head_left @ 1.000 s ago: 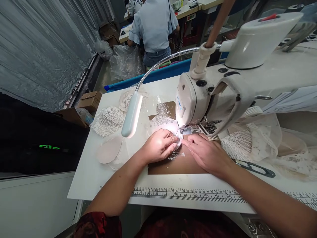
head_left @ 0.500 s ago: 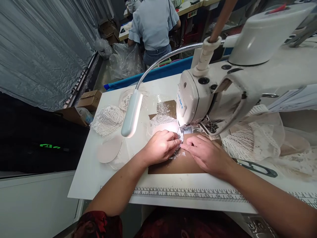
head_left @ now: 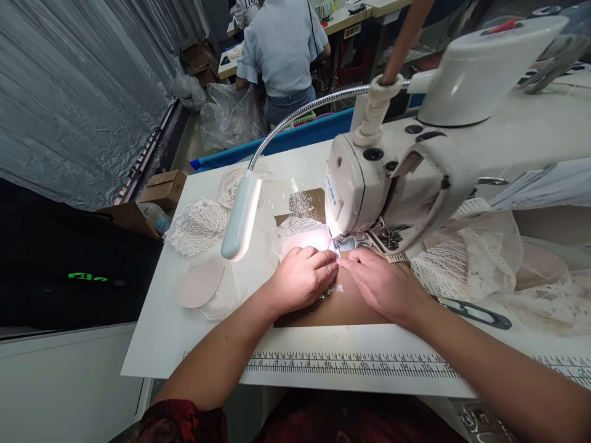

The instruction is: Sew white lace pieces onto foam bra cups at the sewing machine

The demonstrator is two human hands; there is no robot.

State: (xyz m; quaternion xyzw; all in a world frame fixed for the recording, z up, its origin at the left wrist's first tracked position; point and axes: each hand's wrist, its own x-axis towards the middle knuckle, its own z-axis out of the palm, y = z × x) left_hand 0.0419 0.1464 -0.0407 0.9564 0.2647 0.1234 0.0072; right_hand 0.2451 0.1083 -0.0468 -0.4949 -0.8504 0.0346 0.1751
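My left hand rests curled on a white lace piece on the table, fingertips pinching its edge just in front of the needle of the white sewing machine. My right hand lies beside it on the brown work patch, fingers pressed together against the same lace edge at the presser foot. The two hands' fingertips almost touch. A gooseneck lamp shines on the spot.
Lace cups and a beige pad lie at the left of the white table. More lace piles at the right beside dark snips. A ruler strip runs along the front edge. Another person sits beyond.
Both hands have crept slightly toward the needle, and their fingertips have closed together on the lace edge. The view has shifted a little to the left.
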